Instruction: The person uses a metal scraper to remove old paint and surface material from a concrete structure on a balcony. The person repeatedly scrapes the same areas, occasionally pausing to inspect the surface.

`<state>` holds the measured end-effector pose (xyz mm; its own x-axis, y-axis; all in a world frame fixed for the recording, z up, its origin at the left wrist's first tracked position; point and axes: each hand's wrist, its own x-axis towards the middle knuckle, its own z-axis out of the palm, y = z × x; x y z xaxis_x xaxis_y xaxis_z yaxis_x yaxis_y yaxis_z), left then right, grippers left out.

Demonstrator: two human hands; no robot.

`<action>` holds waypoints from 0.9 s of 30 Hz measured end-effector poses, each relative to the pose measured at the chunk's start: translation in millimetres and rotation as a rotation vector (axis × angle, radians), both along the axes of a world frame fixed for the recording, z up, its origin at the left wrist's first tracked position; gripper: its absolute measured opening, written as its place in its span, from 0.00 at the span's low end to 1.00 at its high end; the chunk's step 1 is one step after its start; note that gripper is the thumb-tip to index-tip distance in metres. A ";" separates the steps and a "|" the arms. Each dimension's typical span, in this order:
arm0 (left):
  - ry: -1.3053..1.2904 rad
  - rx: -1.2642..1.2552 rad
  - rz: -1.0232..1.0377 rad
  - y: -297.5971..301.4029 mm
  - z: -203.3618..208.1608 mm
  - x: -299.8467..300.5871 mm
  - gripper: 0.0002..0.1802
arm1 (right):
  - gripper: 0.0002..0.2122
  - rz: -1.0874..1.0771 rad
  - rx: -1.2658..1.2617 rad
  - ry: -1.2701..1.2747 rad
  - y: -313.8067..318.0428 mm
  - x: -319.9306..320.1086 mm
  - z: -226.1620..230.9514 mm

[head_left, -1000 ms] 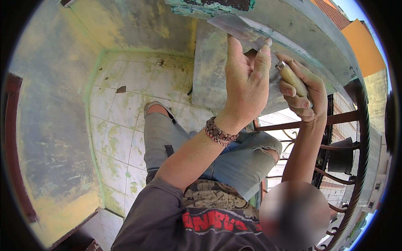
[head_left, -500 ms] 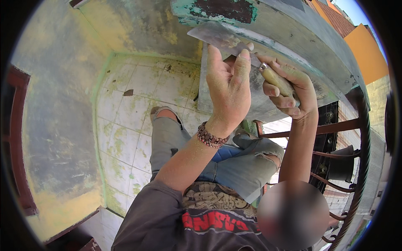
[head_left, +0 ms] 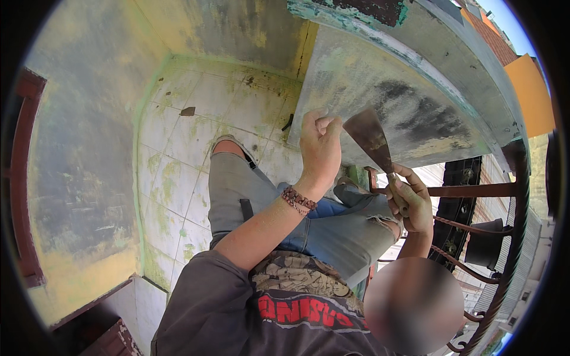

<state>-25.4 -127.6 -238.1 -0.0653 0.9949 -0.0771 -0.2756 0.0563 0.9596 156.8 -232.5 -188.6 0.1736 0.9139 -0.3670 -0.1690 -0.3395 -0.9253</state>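
Note:
My right hand [head_left: 408,204] is closed around the handle of a wide metal scraper [head_left: 368,139], whose rusty blade points up and left against the underside of a grey concrete ledge [head_left: 415,95]. My left hand [head_left: 319,151], with a beaded bracelet on its wrist, is raised just left of the blade. Its fingers are loosely curled and hold nothing, with the fingertips at the blade's upper left corner. Peeling teal paint [head_left: 332,12] runs along the ledge's top edge.
Below lie a stained tiled floor [head_left: 190,136] and my legs in torn jeans [head_left: 332,231]. A rusty iron railing [head_left: 475,190] curves along the right, with a black pot [head_left: 484,243] behind it. A dark red frame [head_left: 24,178] borders the yellowed wall at left.
Both hands and the scraper have dropped from the ledge's teal edge to its grey face. My left hand has come off the blade, where it was pressing flat, and curled beside it.

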 end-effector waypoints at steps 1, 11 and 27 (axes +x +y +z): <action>0.126 0.161 0.143 6.8 4.3 -3.4 0.22 | 0.19 0.042 -0.005 0.047 -5.9 3.3 -11.1; 0.376 0.669 0.149 72.6 70.9 -37.6 0.32 | 0.21 0.010 0.222 -0.236 16.1 -30.0 33.2; 0.402 0.776 0.022 32.5 65.6 -13.2 0.37 | 0.16 0.095 0.215 -0.215 90.5 -86.6 104.3</action>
<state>-38.6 -95.1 -172.5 0.0387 0.7549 0.6547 0.0988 -0.6548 0.7493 70.3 -142.0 -84.3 0.1366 0.9823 -0.1279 0.0613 -0.1372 -0.9886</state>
